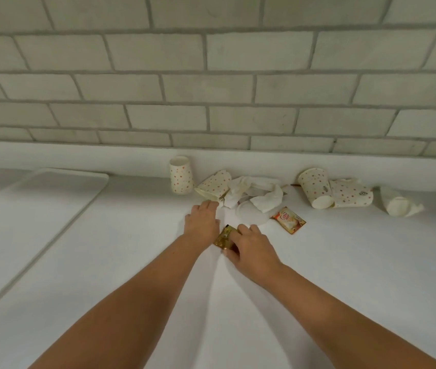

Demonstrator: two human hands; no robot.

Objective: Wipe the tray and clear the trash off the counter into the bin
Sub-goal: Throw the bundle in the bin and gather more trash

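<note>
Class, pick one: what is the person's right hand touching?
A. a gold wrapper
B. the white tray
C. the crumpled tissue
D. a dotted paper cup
A: the right hand pinches the gold wrapper lying on the counter.

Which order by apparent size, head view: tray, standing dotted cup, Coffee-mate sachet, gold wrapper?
1. tray
2. standing dotted cup
3. Coffee-mate sachet and gold wrapper: unranked, since the right hand covers part of the wrapper.

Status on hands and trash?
Right hand pinches gold wrapper on counter. Left hand at crumpled tissue, grip unclear. Paper cups, sachet lie beyond; tray off left.
</note>
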